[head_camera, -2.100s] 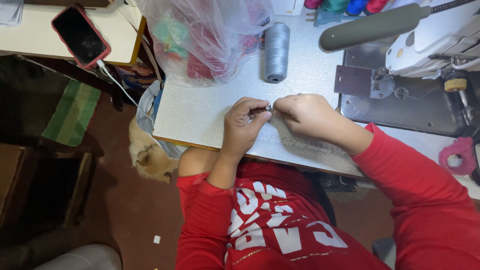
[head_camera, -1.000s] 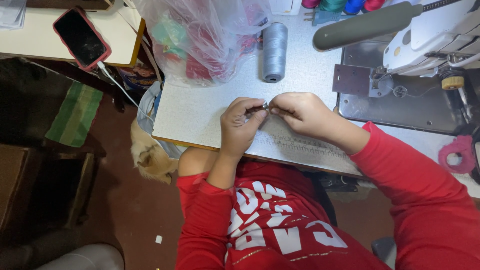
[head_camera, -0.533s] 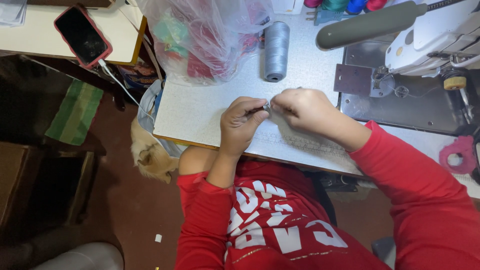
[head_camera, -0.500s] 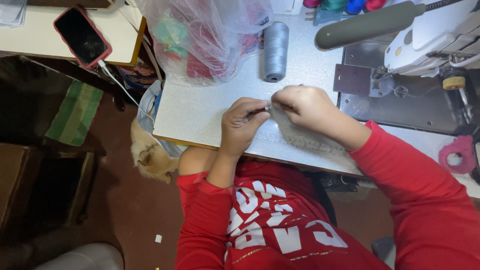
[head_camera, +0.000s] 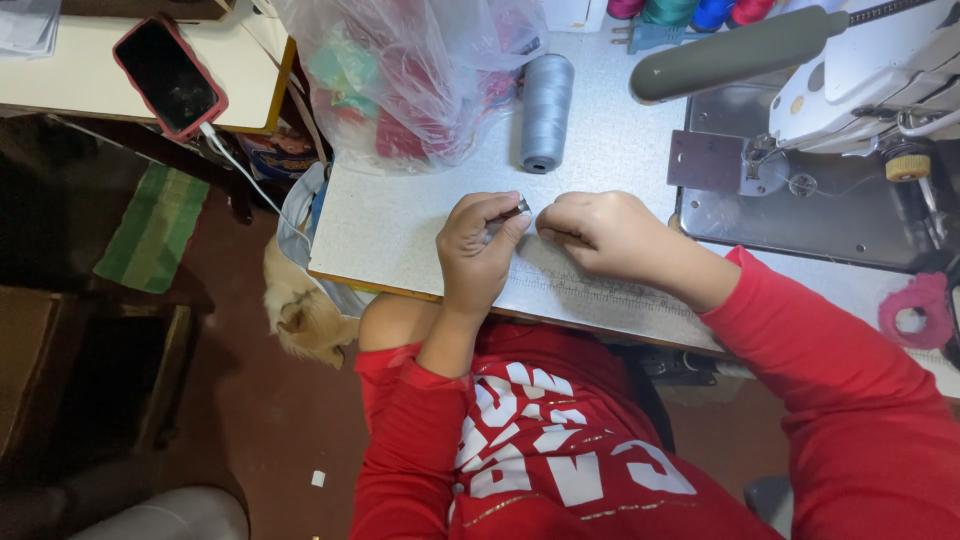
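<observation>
My left hand (head_camera: 478, 245) sits at the middle of the frame, on the white table (head_camera: 390, 225). Its fingers are curled in and pressed together, and the thumb and forefinger pinch a small metal piece (head_camera: 522, 207) that pokes out at the fingertips; I cannot tell just what the piece is. My right hand (head_camera: 598, 232) lies just right of it, knuckles up, fingers folded under into a loose fist, its fingertips close to the metal piece. Whether they touch it I cannot tell, and what those fingers hold, if anything, is hidden beneath the hand. Both hands rest near the table's front edge, over a printed ruler strip (head_camera: 600, 295).

Just above my hands stands a grey thread spool (head_camera: 545, 98), upright, apart from them. Left of the spool, at the top middle, lies a clear plastic bag (head_camera: 410, 75) stuffed with coloured things. At the upper right is a white sewing machine (head_camera: 860, 70) over its steel plate (head_camera: 800, 200). A pink ring-shaped thing (head_camera: 915, 312) lies at the right edge. In the upper left a phone (head_camera: 168, 75) in a red case lies on another table, with a white cable leading off it. Below the table's left edge a tan cat (head_camera: 300, 310) is on the floor, and a green striped cloth (head_camera: 152, 228) hangs further left. My red sleeves (head_camera: 830, 380) fill the bottom of the frame.
</observation>
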